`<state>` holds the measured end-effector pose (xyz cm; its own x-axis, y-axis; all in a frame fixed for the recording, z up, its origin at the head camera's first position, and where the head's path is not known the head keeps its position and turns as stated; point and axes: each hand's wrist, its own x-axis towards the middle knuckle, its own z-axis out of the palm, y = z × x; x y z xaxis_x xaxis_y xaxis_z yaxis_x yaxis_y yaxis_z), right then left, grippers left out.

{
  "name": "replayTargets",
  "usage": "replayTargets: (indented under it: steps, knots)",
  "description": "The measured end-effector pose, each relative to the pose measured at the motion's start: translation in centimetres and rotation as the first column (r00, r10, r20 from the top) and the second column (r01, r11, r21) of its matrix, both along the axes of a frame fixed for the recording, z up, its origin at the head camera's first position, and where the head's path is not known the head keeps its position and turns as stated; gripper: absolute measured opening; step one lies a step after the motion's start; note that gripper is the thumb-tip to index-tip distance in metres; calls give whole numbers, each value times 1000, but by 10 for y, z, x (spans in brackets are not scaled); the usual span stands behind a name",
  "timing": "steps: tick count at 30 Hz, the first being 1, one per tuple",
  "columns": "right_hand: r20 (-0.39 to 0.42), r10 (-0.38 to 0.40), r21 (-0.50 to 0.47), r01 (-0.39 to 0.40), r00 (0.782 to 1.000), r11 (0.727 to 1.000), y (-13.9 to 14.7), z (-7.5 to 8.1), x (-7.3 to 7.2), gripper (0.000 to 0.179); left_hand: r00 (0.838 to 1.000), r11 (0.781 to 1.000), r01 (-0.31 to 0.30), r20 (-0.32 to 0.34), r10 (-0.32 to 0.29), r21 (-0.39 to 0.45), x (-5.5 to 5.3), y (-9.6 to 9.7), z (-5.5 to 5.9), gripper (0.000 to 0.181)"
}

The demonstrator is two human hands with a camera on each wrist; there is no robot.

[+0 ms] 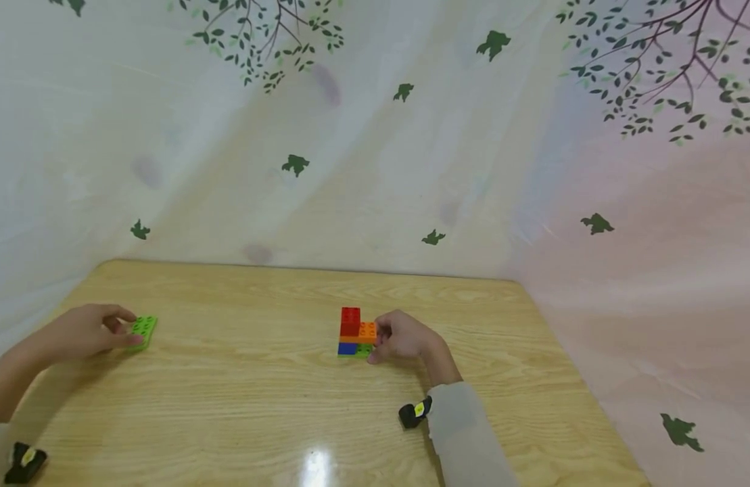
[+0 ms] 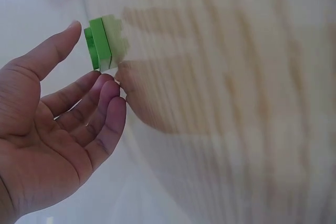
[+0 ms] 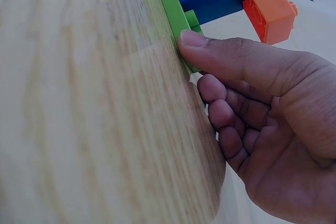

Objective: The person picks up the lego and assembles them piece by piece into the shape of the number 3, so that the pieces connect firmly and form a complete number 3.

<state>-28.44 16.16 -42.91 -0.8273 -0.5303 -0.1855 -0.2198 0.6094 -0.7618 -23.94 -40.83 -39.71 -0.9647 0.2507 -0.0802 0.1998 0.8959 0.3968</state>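
Observation:
On the table's left side lies a green studded toy building brick (image 1: 145, 327). My left hand (image 1: 90, 331) is at it; in the left wrist view the thumb hovers just off the studs of the green brick (image 2: 101, 44), with fingertips at its lower edge. Right of centre stands a stack of toy bricks: a green base (image 1: 364, 351), a blue brick (image 1: 347, 349), an orange brick (image 1: 367, 331) and a red brick (image 1: 350, 320) on top. My right hand (image 1: 405, 336) pinches the green base's right end, thumb on top of the green base (image 3: 170, 3), other fingers curled beside it.
The wooden table (image 1: 241, 406) has rounded back corners. Behind it and along the right hangs a pale cloth (image 1: 362, 210) printed with branches and green birds. A small black device (image 1: 414, 412) sits at the right wrist, another black device (image 1: 25, 462) at the left.

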Motion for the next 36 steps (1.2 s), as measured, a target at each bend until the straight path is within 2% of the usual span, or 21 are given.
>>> replayTargets:
  steps: [9,15,21,31,36]
  knots:
    - [1,-6,-13,6,1000,1000,0,0,-3,24,998,998,67,15,-67,-6,-18,9,-5,70]
    - [-10,-12,-14,12,1000,1000,-2,0,-4,24,991,991,128,37,-130,35,-30,14,-7,70]
    - [-7,-16,-24,15,1000,1000,-3,-1,-6,24,986,986,155,51,-159,61,-38,18,-7,66]
    - [-15,-11,-12,11,1000,1000,-2,-1,-7,25,984,983,172,44,-175,68,-43,32,1,58]
    - [-29,-14,0,14,999,1000,-2,-1,-6,26,978,976,204,27,-206,78,-51,42,9,54]
